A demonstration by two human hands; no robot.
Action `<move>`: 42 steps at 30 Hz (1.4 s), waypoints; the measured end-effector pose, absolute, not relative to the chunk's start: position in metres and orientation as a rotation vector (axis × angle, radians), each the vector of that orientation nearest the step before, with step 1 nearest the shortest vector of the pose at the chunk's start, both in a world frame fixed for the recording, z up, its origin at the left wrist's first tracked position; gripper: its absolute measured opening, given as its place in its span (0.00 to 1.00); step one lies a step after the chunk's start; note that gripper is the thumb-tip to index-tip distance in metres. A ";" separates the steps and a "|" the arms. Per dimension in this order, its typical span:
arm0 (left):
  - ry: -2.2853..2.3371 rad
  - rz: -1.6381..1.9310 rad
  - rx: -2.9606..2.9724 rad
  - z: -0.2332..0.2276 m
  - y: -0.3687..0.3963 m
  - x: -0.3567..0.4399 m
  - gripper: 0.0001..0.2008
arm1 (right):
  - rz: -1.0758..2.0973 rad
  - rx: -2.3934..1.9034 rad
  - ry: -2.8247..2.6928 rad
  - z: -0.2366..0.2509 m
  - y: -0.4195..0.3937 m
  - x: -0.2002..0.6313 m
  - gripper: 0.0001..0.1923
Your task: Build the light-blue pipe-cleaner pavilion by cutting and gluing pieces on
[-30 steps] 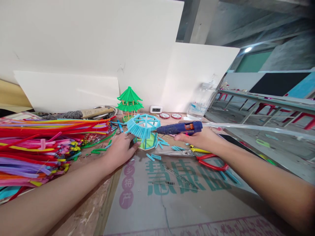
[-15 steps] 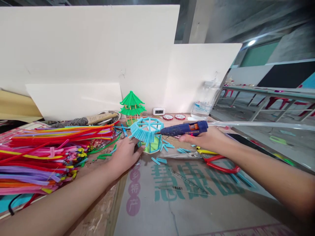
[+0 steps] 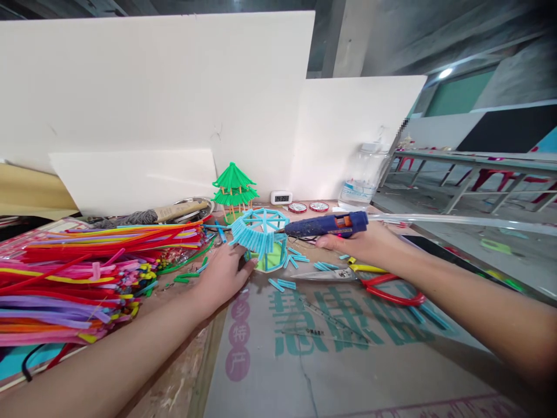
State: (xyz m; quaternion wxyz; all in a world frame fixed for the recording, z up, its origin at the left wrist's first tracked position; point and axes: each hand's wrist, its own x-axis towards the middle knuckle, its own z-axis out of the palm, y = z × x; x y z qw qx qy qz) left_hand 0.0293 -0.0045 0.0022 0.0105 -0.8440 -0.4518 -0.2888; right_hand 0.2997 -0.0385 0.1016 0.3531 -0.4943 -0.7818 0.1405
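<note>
A small blue pavilion model made of straw pieces stands on a green base, mid-table. My left hand rests against its near-left side, fingers at the base. My right hand grips a blue glue gun held level, its nozzle touching the right rim of the model's roof. A clear glue stick runs out of the gun's back to the right. Short blue straw pieces lie scattered around the model.
A finished green pavilion stands behind. A big pile of coloured pipe cleaners fills the left. Red-handled scissors lie under my right wrist. A printed cardboard sheet covers the near table. A small clock and a plastic bottle are at the back.
The view has shifted slightly; the glue gun's nozzle has closed in on the model's roof rim. My left hand stays at the base.
</note>
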 end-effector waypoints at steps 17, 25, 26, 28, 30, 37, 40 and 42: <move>-1.452 -0.876 -2.622 0.001 -0.005 0.029 0.10 | 0.270 -1.349 -2.185 0.102 -0.039 0.308 0.14; -1.421 -0.906 -2.623 0.000 -0.004 0.028 0.10 | 0.357 -1.360 -2.178 0.103 -0.041 0.310 0.18; -1.427 -0.899 -2.618 0.000 -0.004 0.028 0.10 | 0.364 -1.376 -2.182 0.102 -0.041 0.312 0.18; -1.446 -0.878 -2.615 0.000 -0.005 0.028 0.10 | 0.363 -1.411 -2.186 0.101 -0.041 0.315 0.19; -1.463 -0.870 -2.612 0.000 -0.006 0.029 0.09 | 0.360 -1.435 -2.197 0.099 -0.040 0.319 0.20; -1.430 -0.912 -2.611 0.001 -0.007 0.029 0.08 | 0.420 -1.366 -2.248 0.100 -0.039 0.320 0.20; -1.451 -0.880 -2.619 0.001 -0.006 0.029 0.09 | 0.395 -1.341 -2.237 0.102 -0.040 0.318 0.19; -1.441 -0.881 -2.629 0.001 -0.006 0.029 0.09 | 0.417 -1.322 -2.246 0.102 -0.040 0.318 0.19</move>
